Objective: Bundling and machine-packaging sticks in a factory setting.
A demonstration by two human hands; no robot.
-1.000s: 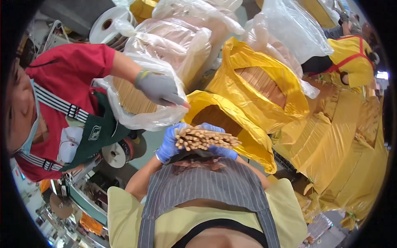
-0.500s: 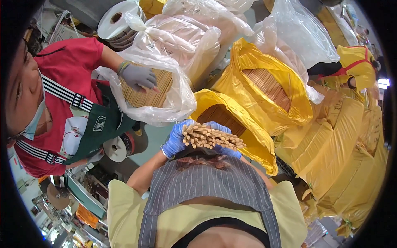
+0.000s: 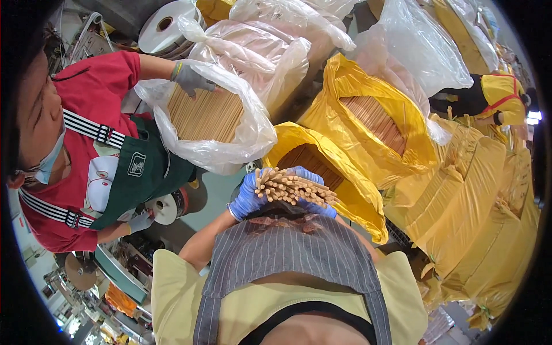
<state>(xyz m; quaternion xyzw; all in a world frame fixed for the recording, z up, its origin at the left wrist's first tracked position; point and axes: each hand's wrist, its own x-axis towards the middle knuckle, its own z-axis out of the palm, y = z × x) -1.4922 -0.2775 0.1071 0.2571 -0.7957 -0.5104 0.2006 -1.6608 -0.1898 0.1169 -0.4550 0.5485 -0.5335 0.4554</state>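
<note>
- A crowded workshop with a smooth grey-green floor (image 3: 215,198), visible to the left of the bundle.
- Far left of the bundle: a co-worker in a red cloth shirt (image 3: 103,77) and dark green apron (image 3: 135,178), one grey-gloved hand (image 3: 192,79) over the far side of a bag.
- That bag, left of the bundle and beyond it, is a white plastic bag (image 3: 210,158), crinkled and see-through, its mouth wide around straight, tightly packed tan sticks (image 3: 207,118).
- At the bundle's left side: the person's left hand (image 3: 248,195), in a thin blue glove, fingers curled, gripping it.
- The bundle of sticks (image 3: 296,187) sits between both hands, above the striped grey apron (image 3: 293,253); its blunt, round, pale-brown ends face the camera unevenly.
- At the bundle's right side: the right hand (image 3: 318,209), also blue-gloved, clasped around it, partly hidden.
- Just beyond and right of the bundle: a glossy yellow bag (image 3: 363,210), open, holding darker sticks.
- Far right of the bundle: creased yellow-wrapped packs (image 3: 460,201).
</note>
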